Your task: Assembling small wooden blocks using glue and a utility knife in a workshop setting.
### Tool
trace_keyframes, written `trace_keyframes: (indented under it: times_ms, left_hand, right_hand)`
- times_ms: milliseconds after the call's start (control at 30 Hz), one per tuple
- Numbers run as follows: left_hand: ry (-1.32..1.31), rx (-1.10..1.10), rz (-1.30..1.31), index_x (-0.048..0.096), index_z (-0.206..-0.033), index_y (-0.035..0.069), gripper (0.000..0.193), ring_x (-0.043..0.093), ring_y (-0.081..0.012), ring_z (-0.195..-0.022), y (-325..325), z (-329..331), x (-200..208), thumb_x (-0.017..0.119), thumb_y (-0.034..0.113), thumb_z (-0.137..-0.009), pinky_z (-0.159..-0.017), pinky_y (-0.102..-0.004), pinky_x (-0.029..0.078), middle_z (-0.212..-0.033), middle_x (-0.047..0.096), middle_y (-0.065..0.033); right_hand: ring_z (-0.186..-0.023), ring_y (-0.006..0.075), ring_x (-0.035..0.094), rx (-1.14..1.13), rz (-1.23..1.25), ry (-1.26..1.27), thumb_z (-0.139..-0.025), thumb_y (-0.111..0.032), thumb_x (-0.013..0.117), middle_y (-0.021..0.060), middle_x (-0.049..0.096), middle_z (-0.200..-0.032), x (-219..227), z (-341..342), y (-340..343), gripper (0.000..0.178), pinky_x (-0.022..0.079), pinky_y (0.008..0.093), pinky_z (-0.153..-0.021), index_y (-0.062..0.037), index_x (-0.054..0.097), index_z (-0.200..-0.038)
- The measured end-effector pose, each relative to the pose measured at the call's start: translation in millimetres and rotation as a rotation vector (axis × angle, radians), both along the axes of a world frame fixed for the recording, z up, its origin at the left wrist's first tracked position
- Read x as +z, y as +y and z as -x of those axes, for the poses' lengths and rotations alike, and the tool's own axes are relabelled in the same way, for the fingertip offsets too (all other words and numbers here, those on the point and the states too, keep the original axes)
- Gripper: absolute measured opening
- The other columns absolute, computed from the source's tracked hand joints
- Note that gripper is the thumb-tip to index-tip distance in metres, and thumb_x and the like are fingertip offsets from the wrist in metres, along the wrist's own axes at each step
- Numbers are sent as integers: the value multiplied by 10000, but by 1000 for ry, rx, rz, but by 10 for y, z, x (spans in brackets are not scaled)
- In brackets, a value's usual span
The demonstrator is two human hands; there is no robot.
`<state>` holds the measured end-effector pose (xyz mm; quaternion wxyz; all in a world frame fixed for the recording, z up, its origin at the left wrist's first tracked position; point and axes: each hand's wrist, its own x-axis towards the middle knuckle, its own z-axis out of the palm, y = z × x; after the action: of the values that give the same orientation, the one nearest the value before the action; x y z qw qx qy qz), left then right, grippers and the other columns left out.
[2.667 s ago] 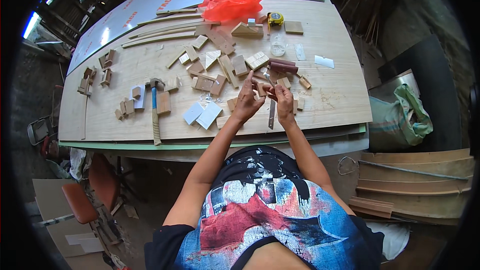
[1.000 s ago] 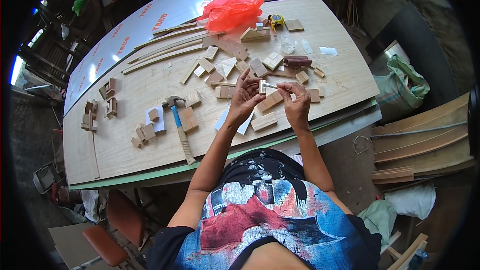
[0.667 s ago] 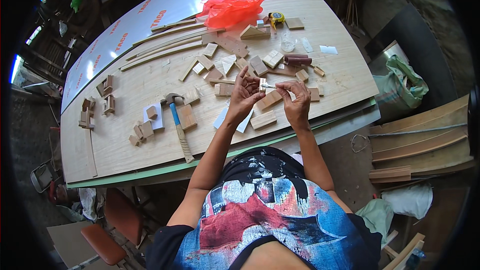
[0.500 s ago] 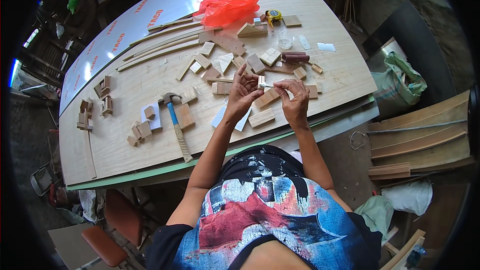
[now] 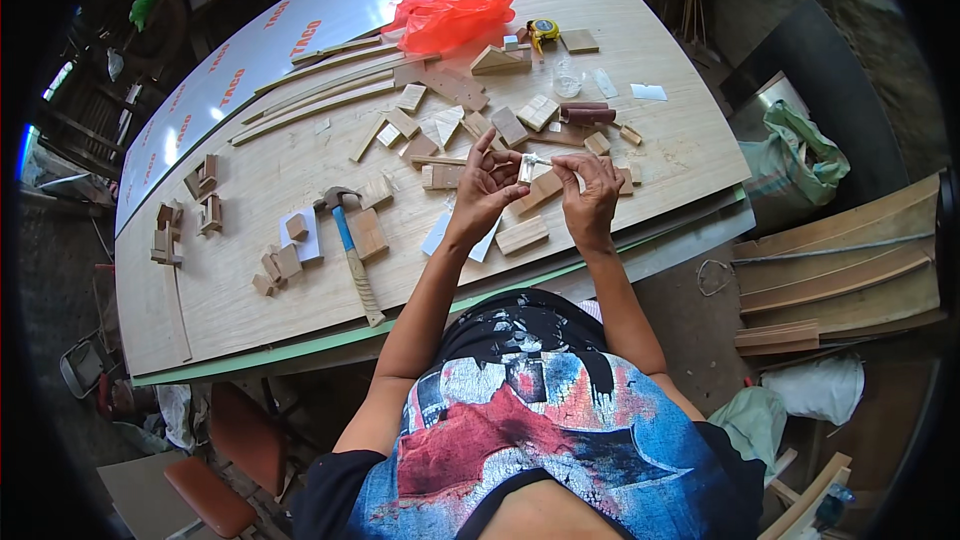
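My left hand pinches a small pale wooden block between thumb and fingertips, its other fingers partly raised. White stuff, like glue, shows on the block's top. A thin stick is pinched in my right hand, its tip against the top of the block. Both hands are over the near side of the plywood-topped table. Below them lie a loose wooden block and a white sheet, partly hidden by my left forearm.
Left of my hands lies a claw hammer with a blue and tan handle. Small wooden assemblies stand at the far left. Several offcuts, a red plastic bag, a yellow tape measure and a clear cup lie farther back.
The small block has been turned more upright in my left hand. My right hand has shifted slightly, with the stick's tip now across the block's top.
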<state>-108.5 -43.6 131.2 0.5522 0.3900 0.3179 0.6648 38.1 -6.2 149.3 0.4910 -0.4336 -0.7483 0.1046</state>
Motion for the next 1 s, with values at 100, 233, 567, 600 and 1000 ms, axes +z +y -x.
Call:
trace_keyframes:
  times_ms: [100,233,567,600,1000]
  left_hand:
    - [-15,-16,17,121,-1322,60,867,506,-199,-982,-22,1,4,656,-67,-652,-816,-275,449,-1056,460,-114]
    - [-5,-39,21,78,-1328,66,888,496,-182,-967,-32,2,5,634,-102,-656,-836,-276,435,-1055,431,-110]
    - [-32,8,39,86,-1325,64,877,491,-179,-968,-16,57,-41,633,-97,-659,-823,-273,440,-1063,447,-112]
    - [-32,8,40,86,-1325,64,877,491,-179,-968,-27,55,-37,633,-97,-659,-823,-273,440,-1063,447,-112]
    - [-60,-23,47,100,-1324,65,883,492,-168,-961,-49,53,-58,646,-93,-648,-817,-261,443,-1063,452,-106]
  right_hand:
    - [-741,172,507,-49,1,-19,-721,-137,614,-15,589,-759,-30,7,6,47,296,315,-746,-122,614,-766]
    - [-735,176,508,-69,15,-22,-724,-135,611,-14,586,-761,-43,4,1,53,304,315,-741,-123,616,-775]
    - [-686,193,504,139,-50,-1,-725,-132,609,11,589,-707,72,7,-70,37,313,315,-691,-111,603,-755]
    - [-683,191,503,119,-56,-21,-726,-140,607,9,589,-705,66,10,-74,39,311,314,-691,-112,604,-754]
    - [-713,166,487,-73,-49,-101,-736,-185,600,-25,570,-717,-67,77,-28,56,286,323,-717,-133,603,-756]
